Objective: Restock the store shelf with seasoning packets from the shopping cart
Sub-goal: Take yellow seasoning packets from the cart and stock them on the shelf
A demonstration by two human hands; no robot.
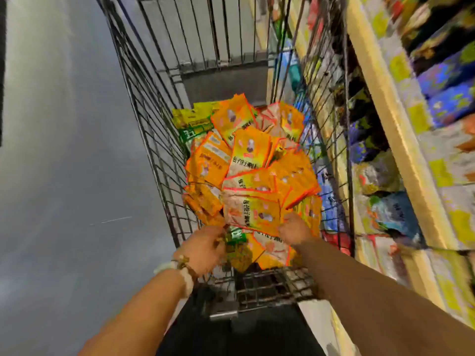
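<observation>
A wire shopping cart stands in front of me, heaped with several orange seasoning packets and a few green ones at its far left. Both hands reach into the near end of the cart. My right hand pinches the near right edge of an orange packet lying on top of the pile. My left hand, with bracelets on its wrist, has curled fingers at the same packet's near left corner, beside a green packet; whether it grips anything is unclear.
The store shelf runs along the right side, close against the cart, stocked with blue, yellow and dark packages. Grey floor lies to the left. The cart's near wire edge is just below my wrists.
</observation>
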